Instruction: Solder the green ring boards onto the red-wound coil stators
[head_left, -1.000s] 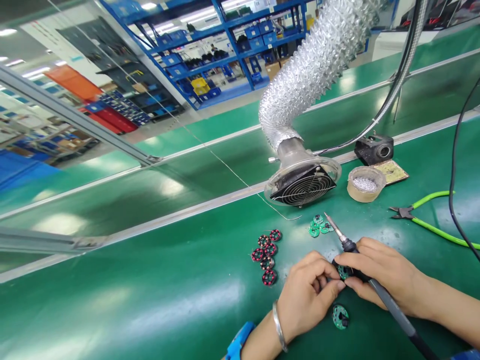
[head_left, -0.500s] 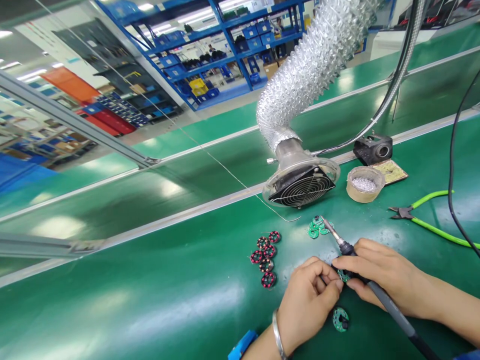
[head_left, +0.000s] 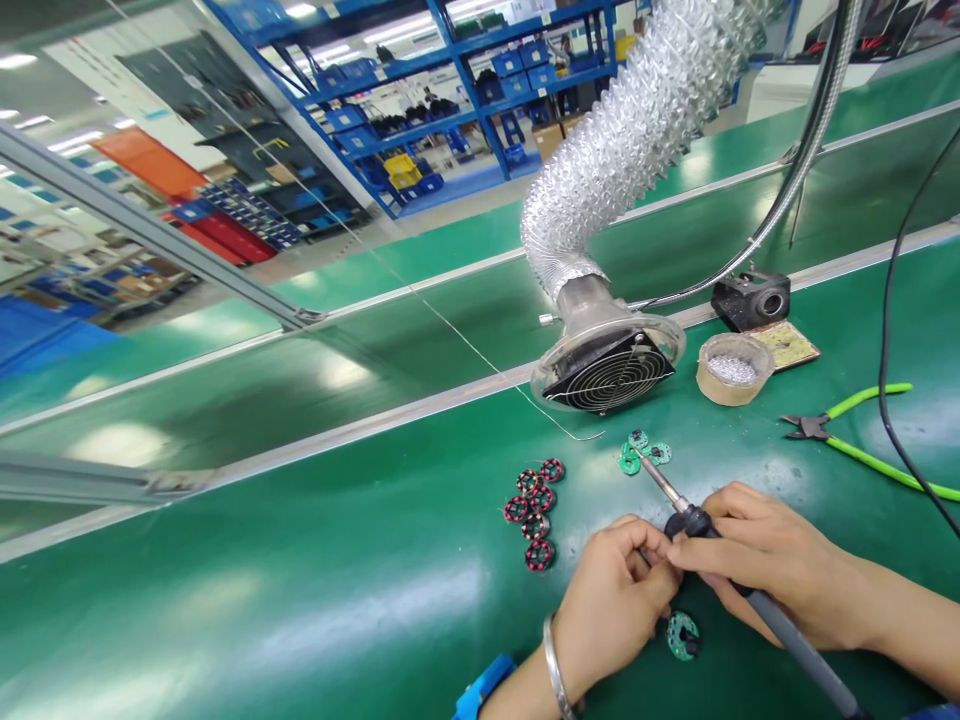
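A slim soldering iron with a bare metal shaft, black collar and dark grey handle (head_left: 780, 632) sits in the right hand (head_left: 787, 565), whose fingers are closed around it above the green table (head_left: 360, 600). Its tip points at a small heap of green circuit boards (head_left: 628, 462); whether they touch is unclear. The left hand (head_left: 611, 595) is curled, fingertips pinched together beside the right fingers, hiding anything between them. Just below lies a round green circuit board with a black part (head_left: 679, 635). Leftward sit six black wire-wound rings with red or copper-toned segments (head_left: 541, 498). Pale labels on blue metal shelving (head_left: 480, 113) are too small to read.
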